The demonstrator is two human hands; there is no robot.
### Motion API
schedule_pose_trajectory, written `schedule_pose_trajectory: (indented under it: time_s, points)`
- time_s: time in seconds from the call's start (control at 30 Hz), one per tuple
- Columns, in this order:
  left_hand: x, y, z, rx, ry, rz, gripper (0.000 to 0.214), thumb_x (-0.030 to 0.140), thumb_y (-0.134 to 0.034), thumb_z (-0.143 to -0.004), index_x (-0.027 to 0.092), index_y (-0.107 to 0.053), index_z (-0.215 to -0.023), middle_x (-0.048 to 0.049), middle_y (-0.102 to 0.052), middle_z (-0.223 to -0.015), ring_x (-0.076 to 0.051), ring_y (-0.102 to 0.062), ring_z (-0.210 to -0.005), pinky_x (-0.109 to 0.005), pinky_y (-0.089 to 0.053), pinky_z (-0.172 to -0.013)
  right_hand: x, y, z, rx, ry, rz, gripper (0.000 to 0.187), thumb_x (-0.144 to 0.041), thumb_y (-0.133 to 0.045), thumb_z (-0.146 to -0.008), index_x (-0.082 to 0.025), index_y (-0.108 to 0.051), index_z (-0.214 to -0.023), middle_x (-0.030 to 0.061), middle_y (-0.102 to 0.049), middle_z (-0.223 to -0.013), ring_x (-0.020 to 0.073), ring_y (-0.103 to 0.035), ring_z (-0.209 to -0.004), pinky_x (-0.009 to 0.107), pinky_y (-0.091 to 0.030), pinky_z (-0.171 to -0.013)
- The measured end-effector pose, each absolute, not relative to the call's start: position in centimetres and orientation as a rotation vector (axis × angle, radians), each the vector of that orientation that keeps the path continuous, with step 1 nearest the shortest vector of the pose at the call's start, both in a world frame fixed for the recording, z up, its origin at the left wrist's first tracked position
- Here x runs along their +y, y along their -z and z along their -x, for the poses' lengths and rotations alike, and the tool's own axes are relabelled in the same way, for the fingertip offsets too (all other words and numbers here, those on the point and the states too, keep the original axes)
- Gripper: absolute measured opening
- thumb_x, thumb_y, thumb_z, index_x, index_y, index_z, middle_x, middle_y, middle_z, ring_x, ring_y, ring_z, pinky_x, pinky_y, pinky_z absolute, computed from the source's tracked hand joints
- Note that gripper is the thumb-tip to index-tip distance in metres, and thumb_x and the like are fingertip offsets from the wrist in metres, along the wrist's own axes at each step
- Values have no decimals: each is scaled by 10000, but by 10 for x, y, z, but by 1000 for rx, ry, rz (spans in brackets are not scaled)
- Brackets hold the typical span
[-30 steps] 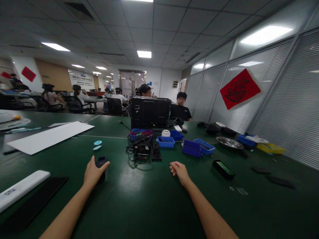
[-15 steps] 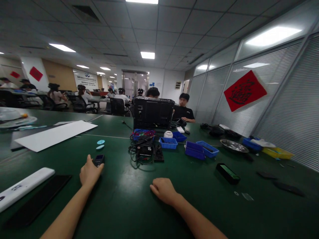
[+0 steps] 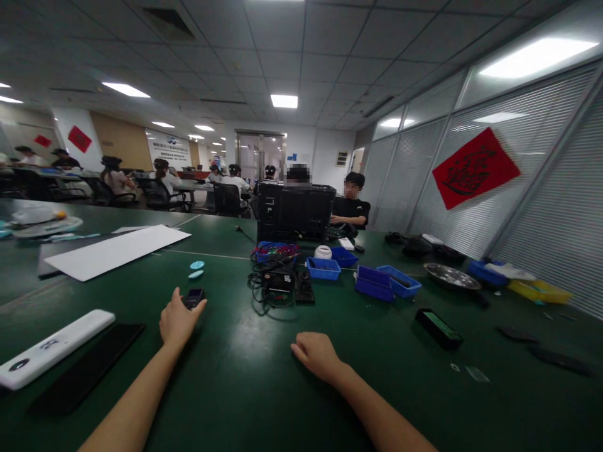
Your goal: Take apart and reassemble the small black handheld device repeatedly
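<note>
My left hand (image 3: 181,319) rests on the table around a small black device with a dark screen (image 3: 194,298), thumb on its right side and a finger stretched along its left. The palm hides the near end of the device. Just beyond it lie two light-blue pieces, a round one (image 3: 196,265) and an oval one (image 3: 195,274). My right hand (image 3: 320,358) lies on the green table (image 3: 235,389), fingers curled in, thumb against them, with nothing visible inside. A black adapter with tangled cables (image 3: 279,280) sits ahead, between the hands.
A black monitor-like case (image 3: 296,213) stands at the back, with people behind it. Blue trays (image 3: 323,269), a baseball (image 3: 323,252), a metal plate (image 3: 452,277) and a black-green box (image 3: 438,328) are to the right. Leftward lie white board (image 3: 117,251), a white bar (image 3: 56,348) and a black strip (image 3: 89,367).
My view has turned slightly left, so everything sits further right in the picture. My left hand stays at the black device and my right hand stays curled on the table.
</note>
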State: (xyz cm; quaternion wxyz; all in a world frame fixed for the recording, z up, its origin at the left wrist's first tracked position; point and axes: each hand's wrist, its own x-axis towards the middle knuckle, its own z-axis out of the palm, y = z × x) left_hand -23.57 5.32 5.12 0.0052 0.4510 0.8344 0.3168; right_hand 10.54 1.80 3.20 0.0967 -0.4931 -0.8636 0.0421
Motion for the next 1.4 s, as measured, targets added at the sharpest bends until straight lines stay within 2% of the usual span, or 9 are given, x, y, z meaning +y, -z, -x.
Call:
schedule_pose_trajectory:
  time_s: [0.23, 0.4, 0.5, 0.77, 0.97, 1.2, 1.4]
  points:
    - [58, -48, 242, 2522, -822, -1348, 803, 556, -380, -742, 105, -153, -1367, -176, -533, -1193, -339, -536, -1025, -400, -442, -763, 16, -36, -105, -2556, -166, 1488, 299, -348, -376, -864, -175, -567, -713, 2, -588, -726, 112, -508, -660, 211, -308, -594]
    - [58, -45, 240, 2472, -750, -1399, 712, 552, -331, -766, 126, -284, -1335, -172, -540, -1188, -320, -539, -1035, -371, -454, -739, 16, -35, -104, -2539, -170, 1483, 290, -335, -380, -862, -175, -569, -709, 3, -584, -711, 110, -505, -653, 206, -309, -594]
    - [56, -45, 231, 2439, -740, -1454, 695, 543, -334, -771, 131, -299, -1330, -171, -550, -1173, -315, -547, -1023, -360, -456, -723, 17, -33, -105, -2528, -166, 1470, 284, -329, -384, -859, -176, -563, -700, 1, -579, -701, 107, -500, -639, 204, -306, -585]
    - [45, -46, 192, 2228, -679, -1695, 643, 481, -393, -768, 158, -322, -1320, -141, -568, -1151, -259, -564, -1002, -303, -437, -756, 18, -31, -107, -2502, -189, 1451, 280, -329, -388, -856, -175, -552, -689, -2, -568, -685, 99, -482, -608, 199, -299, -566]
    - [36, -33, 157, 2055, -708, -1911, 602, 450, -435, -753, 172, -385, -1284, -119, -606, -1050, -231, -571, -961, -301, -414, -801, 22, -24, -109, -2471, -174, 1415, 276, -327, -406, -844, -170, -545, -664, -6, -554, -660, 100, -465, -601, 215, -270, -560]
    - [29, -18, 102, 1792, -932, -1951, 569, 368, -484, -732, 150, -420, -1254, -103, -525, -1224, -212, -501, -1100, -308, -355, -932, 34, -10, -114, -2099, -388, 1411, 318, -341, -432, -809, -165, -474, -548, -31, -463, -536, 83, -391, -511, 209, -251, -514]
    - [30, -12, 51, 1607, -1064, -1855, 585, 314, -503, -709, 116, -407, -1251, -113, -491, -1262, -211, -443, -1169, -319, -312, -994, 39, -7, -123, -1649, -651, 1394, 351, -418, -435, -774, -183, -391, -517, -52, -388, -469, 86, -363, -471, 208, -275, -481]
